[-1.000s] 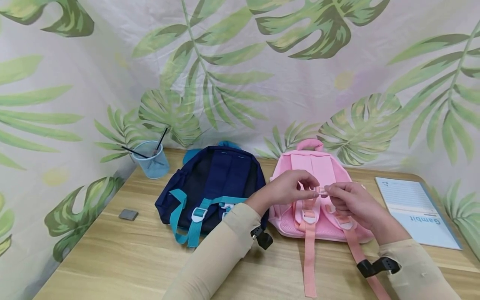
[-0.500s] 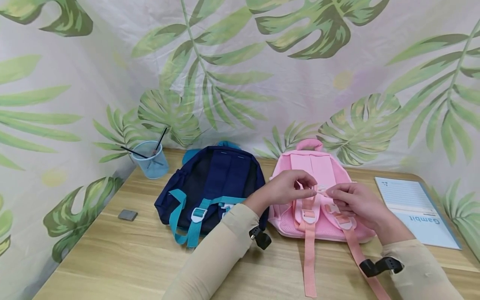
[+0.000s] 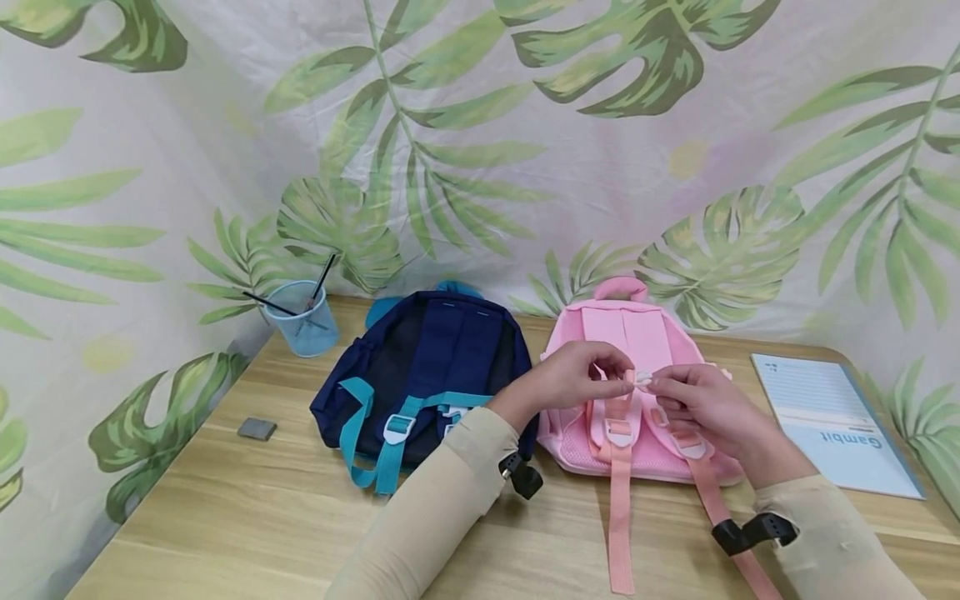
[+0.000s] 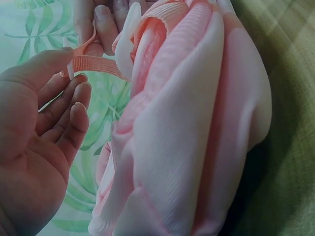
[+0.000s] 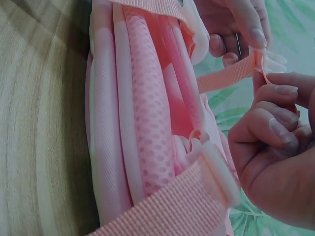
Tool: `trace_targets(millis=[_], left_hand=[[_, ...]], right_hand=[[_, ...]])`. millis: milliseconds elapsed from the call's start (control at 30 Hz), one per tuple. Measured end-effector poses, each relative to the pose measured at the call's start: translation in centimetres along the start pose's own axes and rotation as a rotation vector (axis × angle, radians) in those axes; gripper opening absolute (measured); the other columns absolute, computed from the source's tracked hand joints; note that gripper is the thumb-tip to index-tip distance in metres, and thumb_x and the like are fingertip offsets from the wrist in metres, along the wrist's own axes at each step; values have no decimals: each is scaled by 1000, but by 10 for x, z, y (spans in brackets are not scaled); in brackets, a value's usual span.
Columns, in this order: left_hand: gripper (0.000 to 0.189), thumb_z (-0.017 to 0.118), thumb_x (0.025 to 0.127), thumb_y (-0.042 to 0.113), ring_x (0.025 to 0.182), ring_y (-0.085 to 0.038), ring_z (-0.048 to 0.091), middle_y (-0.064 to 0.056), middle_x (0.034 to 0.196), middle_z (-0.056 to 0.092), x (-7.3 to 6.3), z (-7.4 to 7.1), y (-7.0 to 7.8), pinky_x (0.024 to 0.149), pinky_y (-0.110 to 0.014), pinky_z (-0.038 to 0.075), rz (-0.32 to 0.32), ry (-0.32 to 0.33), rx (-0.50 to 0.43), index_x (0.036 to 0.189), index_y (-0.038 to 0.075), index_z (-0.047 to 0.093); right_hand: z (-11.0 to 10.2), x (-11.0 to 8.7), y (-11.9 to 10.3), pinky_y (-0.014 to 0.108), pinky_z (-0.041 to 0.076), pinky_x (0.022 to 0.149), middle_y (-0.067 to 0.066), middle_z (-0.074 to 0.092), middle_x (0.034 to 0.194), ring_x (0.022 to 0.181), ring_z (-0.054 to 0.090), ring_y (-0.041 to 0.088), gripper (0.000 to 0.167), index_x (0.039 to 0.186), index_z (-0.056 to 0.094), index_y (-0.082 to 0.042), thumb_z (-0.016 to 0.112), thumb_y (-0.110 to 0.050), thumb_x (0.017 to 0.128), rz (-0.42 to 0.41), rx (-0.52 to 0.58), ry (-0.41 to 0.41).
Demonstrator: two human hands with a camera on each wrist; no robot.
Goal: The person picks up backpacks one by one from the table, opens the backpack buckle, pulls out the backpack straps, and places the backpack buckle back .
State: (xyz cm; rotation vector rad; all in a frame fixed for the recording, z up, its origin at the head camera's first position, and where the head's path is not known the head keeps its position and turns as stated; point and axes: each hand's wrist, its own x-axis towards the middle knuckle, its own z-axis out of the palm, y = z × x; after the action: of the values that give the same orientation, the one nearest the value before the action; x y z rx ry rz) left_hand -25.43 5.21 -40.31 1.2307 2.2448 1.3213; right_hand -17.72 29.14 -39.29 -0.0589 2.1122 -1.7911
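Observation:
A pink backpack (image 3: 626, 333) lies with its shoulder straps facing up, and both hands meet over it. My left hand (image 3: 573, 372) pinches a small white plastic buckle (image 5: 273, 61) between thumb and fingertips. A peach webbing strap (image 4: 101, 65) runs from that buckle to the backpack. My right hand (image 3: 708, 404) pinches a thin piece of the webbing right beside the buckle, its other fingers curled, as the right wrist view shows. Fingertips partly cover the buckle. Two long peach strap tails (image 3: 619, 517) hang down from white adjusters onto the wooden table (image 3: 247, 517).
To the left lies a navy backpack (image 3: 450, 350) with turquoise straps. A blue mesh pen cup (image 3: 306, 329) holding dark pencils stands behind it. A small grey block (image 3: 257, 429) lies near the left edge. A notebook (image 3: 840, 425) lies at the right; a leaf-print curtain (image 3: 480, 167) hangs behind.
My right hand shifted slightly right, then came back left toward the buckle. More of the white buckle shows between the fingertips now. The left hand has hardly moved.

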Motion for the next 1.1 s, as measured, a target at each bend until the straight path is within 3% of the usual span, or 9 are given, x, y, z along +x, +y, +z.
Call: trace_targets(millis=[300,500,733,1100], left_hand=[[22,76,101,15,91,-2,61,-8,107,76,-2,0,-2,86,-14,51,10,-7,6,120,5,74],[20,76,102,15,92,-2,62,-8,106,77,-1,-1,-3,86,-15,51,30,-6,11,119,5,74],[21,76,101,14,91,-1,62,-10,106,76,1,0,-4,86,-14,52,31,-9,-4,119,4,73],[21,76,101,15,92,-2,62,-7,106,75,1,1,-5,86,-14,52,10,-17,-5,120,5,73]], right_hand=[[-2,-2,0,20,38,51,-3,54,72,57,45,7,23,100,68,-3,57,-18,113,16,-13,-23],[-10,-6,-1,18,46,54,-4,57,76,54,44,4,21,111,74,-7,58,-20,113,55,-20,-30],[-8,-5,1,18,40,52,-4,53,77,55,42,4,20,110,66,-5,53,-20,115,37,-9,-54],[-5,-4,1,19,41,53,-6,44,70,57,38,5,18,115,62,-6,50,-20,116,32,-25,-59]])
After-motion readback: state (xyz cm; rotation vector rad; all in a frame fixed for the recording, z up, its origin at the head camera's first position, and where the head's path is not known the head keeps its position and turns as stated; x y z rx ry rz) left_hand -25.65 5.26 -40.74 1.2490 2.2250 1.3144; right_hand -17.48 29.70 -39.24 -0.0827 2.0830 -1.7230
